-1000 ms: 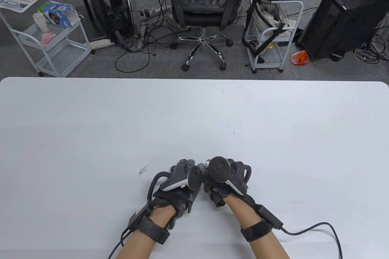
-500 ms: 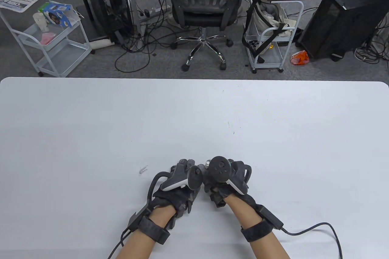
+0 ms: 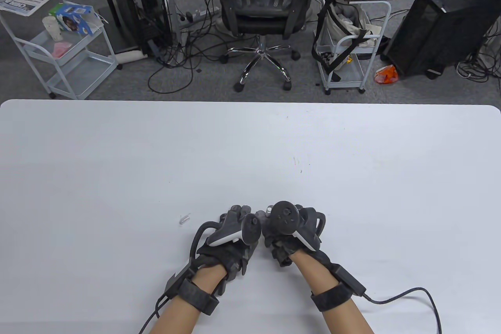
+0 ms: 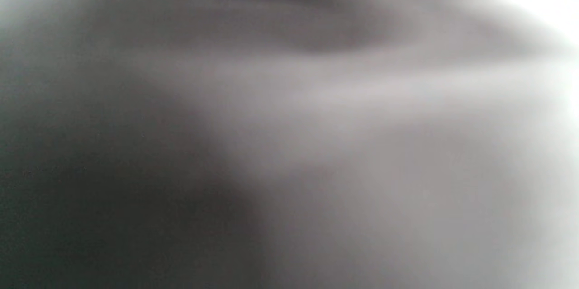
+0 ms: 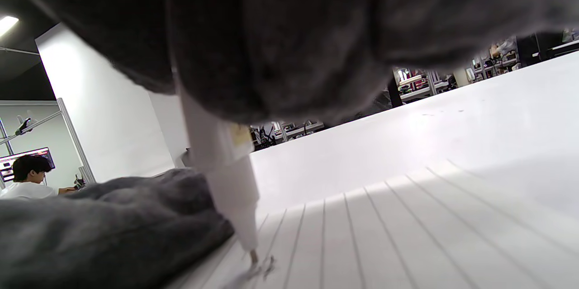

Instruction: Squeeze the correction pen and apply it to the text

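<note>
My right hand (image 3: 287, 228) is near the table's front edge. In the right wrist view its gloved fingers (image 5: 271, 54) grip a white correction pen (image 5: 224, 158), held almost upright. The pen's tip touches a lined sheet of paper (image 5: 384, 234), with a small smear beside it. My left hand (image 3: 235, 230) lies right beside the right hand. Its glove (image 5: 104, 225) rests on the sheet just left of the pen tip. The trackers hide both hands' fingers in the table view, and the left wrist view is a grey blur.
A small clear cap (image 3: 184, 219) lies on the white table (image 3: 117, 154) left of my left hand. A black cable (image 3: 411, 295) runs from my right wrist towards the front right. Beyond the far edge stand an office chair (image 3: 260, 1) and carts.
</note>
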Motion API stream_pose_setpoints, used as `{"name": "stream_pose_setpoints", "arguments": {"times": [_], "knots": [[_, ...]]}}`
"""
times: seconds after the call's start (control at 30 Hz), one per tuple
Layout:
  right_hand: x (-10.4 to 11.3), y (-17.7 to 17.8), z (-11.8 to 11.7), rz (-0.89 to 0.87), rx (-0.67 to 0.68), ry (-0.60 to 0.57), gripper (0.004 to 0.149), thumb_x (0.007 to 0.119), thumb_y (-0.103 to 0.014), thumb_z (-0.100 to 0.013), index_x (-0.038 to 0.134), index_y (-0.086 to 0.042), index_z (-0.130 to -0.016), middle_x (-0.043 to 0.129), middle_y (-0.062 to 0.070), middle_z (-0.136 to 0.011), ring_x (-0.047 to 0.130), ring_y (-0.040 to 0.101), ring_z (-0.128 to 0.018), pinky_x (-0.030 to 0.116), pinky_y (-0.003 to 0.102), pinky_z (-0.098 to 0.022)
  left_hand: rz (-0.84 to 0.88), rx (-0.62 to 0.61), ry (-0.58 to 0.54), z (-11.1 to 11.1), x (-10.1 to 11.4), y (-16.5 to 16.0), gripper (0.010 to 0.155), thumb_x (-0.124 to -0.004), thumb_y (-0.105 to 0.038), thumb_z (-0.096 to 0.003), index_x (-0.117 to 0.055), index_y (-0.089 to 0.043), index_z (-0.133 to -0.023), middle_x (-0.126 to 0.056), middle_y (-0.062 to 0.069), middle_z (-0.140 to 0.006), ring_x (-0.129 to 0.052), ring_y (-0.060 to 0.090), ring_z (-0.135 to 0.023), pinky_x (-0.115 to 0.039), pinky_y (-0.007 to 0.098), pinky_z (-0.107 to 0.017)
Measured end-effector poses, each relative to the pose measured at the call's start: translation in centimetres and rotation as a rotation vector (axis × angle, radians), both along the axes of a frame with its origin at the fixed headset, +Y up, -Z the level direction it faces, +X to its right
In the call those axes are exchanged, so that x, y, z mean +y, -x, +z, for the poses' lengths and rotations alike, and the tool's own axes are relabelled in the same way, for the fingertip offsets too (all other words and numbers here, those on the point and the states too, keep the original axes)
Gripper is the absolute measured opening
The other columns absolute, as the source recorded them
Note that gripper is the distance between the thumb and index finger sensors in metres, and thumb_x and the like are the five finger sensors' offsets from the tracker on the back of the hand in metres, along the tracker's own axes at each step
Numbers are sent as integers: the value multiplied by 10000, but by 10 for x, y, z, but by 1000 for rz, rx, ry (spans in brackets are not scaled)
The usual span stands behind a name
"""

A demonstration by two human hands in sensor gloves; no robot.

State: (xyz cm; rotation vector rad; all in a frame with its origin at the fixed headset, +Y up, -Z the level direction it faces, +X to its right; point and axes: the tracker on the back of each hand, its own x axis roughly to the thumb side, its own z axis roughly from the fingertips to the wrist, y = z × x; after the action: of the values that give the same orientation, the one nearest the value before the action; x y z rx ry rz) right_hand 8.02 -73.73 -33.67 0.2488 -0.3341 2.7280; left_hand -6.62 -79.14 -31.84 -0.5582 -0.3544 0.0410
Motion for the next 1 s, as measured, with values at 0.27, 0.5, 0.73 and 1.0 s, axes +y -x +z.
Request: {"name": "stream_pose_setpoints", "arguments": {"times": [0.27, 0.5, 0.73, 1.0], "knots": [[0, -1, 0, -7, 9, 7, 389, 884, -489, -371, 972, -113, -419, 1013, 77, -233, 951, 239, -133, 869, 447, -276, -1, 0, 0, 0, 0, 0, 656, -463, -487, -514, -134, -273, -1040, -24, 22, -1163, -83, 305, -1115, -216, 499, -823], [1, -2, 0, -1, 11, 17, 387, 885, -486, -371, 972, -112, -413, 1011, 77, -226, 950, 238, -125, 869, 447, -269, -1, 0, 1, 0, 0, 0, 657, -462, -487, -514, -133, -273, -1040, -24, 21, -1163, -81, 306, -1115, -216, 500, -823], [3, -1, 1, 22, -2, -3, 387, 884, -487, -371, 972, -113, -415, 1012, 76, -228, 952, 237, -126, 870, 447, -270, -2, 0, 0, 0, 0, 0, 657, -462, -487, -513, -132, -272, -1040, -22, 22, -1163, -81, 307, -1115, -216, 500, -823], [2, -2, 1, 9, -7, 2, 393, 884, -491, -371, 974, -111, -417, 1015, 76, -229, 954, 237, -127, 870, 448, -268, -2, 0, 0, 0, 0, 0, 657, -462, -487, -513, -133, -272, -1040, -23, 22, -1163, -80, 307, -1115, -216, 500, -823]]}}
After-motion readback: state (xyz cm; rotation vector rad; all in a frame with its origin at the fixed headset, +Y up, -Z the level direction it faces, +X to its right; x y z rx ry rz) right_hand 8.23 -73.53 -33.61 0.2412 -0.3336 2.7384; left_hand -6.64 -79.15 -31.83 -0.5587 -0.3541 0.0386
